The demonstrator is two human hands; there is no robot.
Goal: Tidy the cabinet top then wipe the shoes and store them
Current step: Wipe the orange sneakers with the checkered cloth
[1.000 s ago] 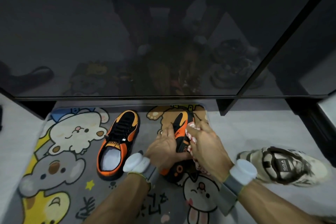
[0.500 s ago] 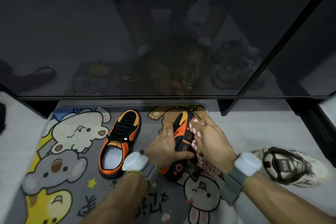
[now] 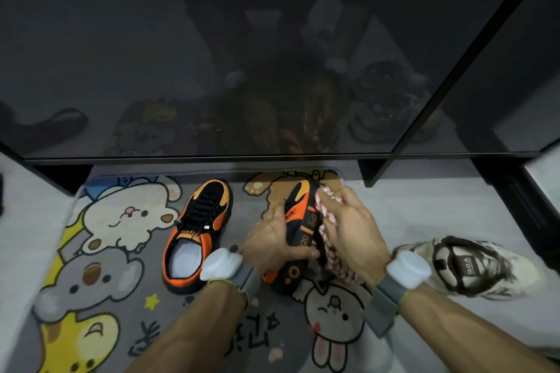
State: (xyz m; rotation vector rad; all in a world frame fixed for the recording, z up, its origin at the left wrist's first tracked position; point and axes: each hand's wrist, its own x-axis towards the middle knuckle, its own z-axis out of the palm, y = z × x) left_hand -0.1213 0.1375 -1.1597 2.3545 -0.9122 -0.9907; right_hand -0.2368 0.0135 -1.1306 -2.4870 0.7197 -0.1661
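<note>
Nearby: 2nd orange shoe [image 3: 197, 233], wht sneaker [image 3: 472, 266]

Orange-black shoe [image 3: 298, 215] on edge, cloth [image 3: 331, 251] alongside

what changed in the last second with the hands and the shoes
The right hand slid the red-and-white cloth along the side of the held shoe, toward its toe. Nothing was picked up or let go. The left hand kept its grip on that shoe. The other orange shoe and the white shoe stayed where they were.
</note>
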